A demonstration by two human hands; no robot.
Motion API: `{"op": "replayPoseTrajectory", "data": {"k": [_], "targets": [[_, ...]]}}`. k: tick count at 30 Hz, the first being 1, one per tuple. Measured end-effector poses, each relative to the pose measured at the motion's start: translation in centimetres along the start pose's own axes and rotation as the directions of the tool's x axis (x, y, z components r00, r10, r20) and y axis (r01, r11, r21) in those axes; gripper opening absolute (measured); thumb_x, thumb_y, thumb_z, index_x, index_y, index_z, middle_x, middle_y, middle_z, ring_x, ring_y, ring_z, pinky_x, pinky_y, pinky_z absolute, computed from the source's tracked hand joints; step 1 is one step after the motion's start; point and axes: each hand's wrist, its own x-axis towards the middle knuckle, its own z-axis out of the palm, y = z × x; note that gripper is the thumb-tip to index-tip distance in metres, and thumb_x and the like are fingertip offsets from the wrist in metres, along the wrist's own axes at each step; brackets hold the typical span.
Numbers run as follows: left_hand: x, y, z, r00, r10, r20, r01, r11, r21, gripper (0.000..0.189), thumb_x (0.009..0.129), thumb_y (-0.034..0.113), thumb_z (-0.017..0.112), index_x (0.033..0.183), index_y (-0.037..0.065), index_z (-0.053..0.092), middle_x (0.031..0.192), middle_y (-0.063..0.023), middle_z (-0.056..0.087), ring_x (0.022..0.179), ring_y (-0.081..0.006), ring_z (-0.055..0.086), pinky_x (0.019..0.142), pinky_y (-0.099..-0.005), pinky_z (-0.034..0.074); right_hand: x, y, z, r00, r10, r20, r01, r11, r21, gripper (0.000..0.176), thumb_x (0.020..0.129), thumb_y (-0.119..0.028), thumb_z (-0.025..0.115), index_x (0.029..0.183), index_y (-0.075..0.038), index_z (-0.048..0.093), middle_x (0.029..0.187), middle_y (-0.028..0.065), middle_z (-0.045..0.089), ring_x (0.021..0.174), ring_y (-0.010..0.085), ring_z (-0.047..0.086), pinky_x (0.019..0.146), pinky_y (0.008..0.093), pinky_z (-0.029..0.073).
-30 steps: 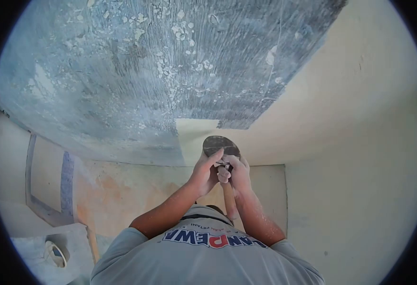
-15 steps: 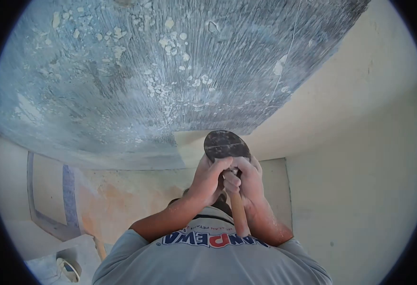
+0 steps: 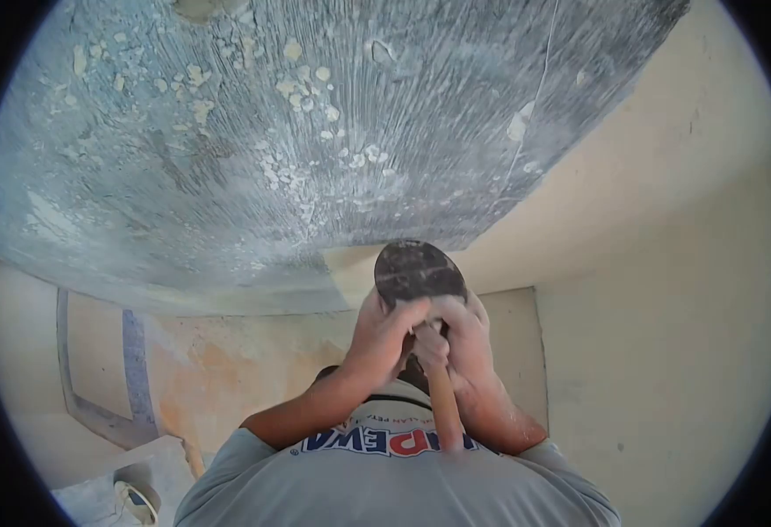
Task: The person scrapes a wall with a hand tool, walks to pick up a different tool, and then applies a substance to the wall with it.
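Note:
My left hand (image 3: 385, 338) and my right hand (image 3: 463, 338) are closed together, thumbs meeting, beneath a dark, scuffed oval piece (image 3: 419, 270). From between the palms a round wooden handle (image 3: 443, 408) runs down toward my chest, with pale-dusted fingers wrapped round its upper end. Whether handle and oval piece are one tool, I cannot tell. Whitish dust coats both hands. The oval piece overlaps the lower edge of a rough blue-grey surface (image 3: 253, 114) in this view.
Pale splotches and streaks mark the blue-grey surface. A plain cream surface (image 3: 658, 263) spreads along the right. At left is a panel with a blue strip (image 3: 139, 364). A pale object with a round opening (image 3: 135, 502) sits at lower left; orange-stained ground (image 3: 218, 369) lies behind my arms.
My hands and the oval piece stay almost in place, shifting slightly. The surroundings have slid a little as the camera tilted; the blotches on the blue-grey surface sit slightly further left.

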Motion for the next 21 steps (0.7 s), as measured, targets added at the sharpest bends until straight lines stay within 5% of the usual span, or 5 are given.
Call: {"op": "replayPoseTrajectory", "data": {"k": [3, 13, 16, 17, 21], "targets": [[2.2, -0.7, -4.0, 0.961, -0.14, 0.237, 0.14, 0.99, 0.019, 0.025, 0.092, 0.005, 0.058, 0.117, 0.001, 0.056, 0.1, -0.0062, 0.065, 0.084, -0.0132, 0.065, 0.07, -0.0269, 0.055, 1.9, 0.7, -1.1, 0.997, 0.037, -0.065, -0.033, 0.998, 0.062, 0.008, 0.087, 0.002, 0.048, 0.082, 0.0, 0.054, 0.06, 0.0038, 0.051, 0.039, 0.0114, 0.047, 0.033, 0.0256, 0.034], [1.4, -1.2, -2.3, 0.999, 0.009, 0.038, -0.013, 0.993, 0.12, 0.02, 0.093, 0.014, 0.054, 0.106, -0.001, 0.058, 0.079, -0.0074, 0.064, 0.058, -0.0152, 0.062, 0.052, -0.0285, 0.052, 1.1, 1.0, -0.3, 0.996, -0.031, -0.086, 0.029, 0.999, -0.03, 0.015, 0.09, -0.001, 0.049, 0.075, -0.002, 0.051, 0.058, 0.002, 0.048, 0.038, 0.0073, 0.042, 0.031, 0.0213, 0.031], [1.5, -1.2, -1.9, 0.999, 0.038, 0.023, -0.04, 0.995, 0.094, 0.02, 0.093, 0.011, 0.054, 0.107, -0.002, 0.057, 0.08, -0.0091, 0.065, 0.057, -0.0158, 0.063, 0.049, -0.0281, 0.053, 0.8, 0.8, 0.0, 0.997, -0.055, -0.057, 0.056, 0.998, 0.009, 0.011, 0.089, 0.0, 0.048, 0.079, -0.002, 0.051, 0.059, 0.0018, 0.048, 0.038, 0.007, 0.042, 0.031, 0.0207, 0.032], [1.8, 0.0, -3.4, 0.962, -0.137, 0.236, 0.126, 0.99, 0.063, 0.023, 0.093, 0.008, 0.058, 0.115, 0.001, 0.054, 0.096, -0.0075, 0.065, 0.08, -0.0143, 0.065, 0.065, -0.0268, 0.055, 1.6, 1.2, -0.6, 0.995, -0.079, -0.059, 0.079, 0.997, -0.007, 0.009, 0.089, 0.001, 0.048, 0.08, -0.002, 0.051, 0.059, 0.0018, 0.048, 0.038, 0.0068, 0.042, 0.031, 0.0205, 0.033], [0.4, -0.7, -1.1, 0.995, 0.045, 0.088, -0.053, 0.994, 0.095, 0.019, 0.094, 0.01, 0.056, 0.111, 0.0, 0.056, 0.092, -0.009, 0.065, 0.07, -0.0165, 0.066, 0.055, -0.0294, 0.055, -0.7, -0.3, 0.4, 0.998, -0.037, -0.059, 0.035, 0.999, -0.037, 0.01, 0.09, 0.0, 0.049, 0.081, -0.003, 0.051, 0.058, 0.0013, 0.048, 0.039, 0.0067, 0.042, 0.032, 0.0211, 0.033]]}}
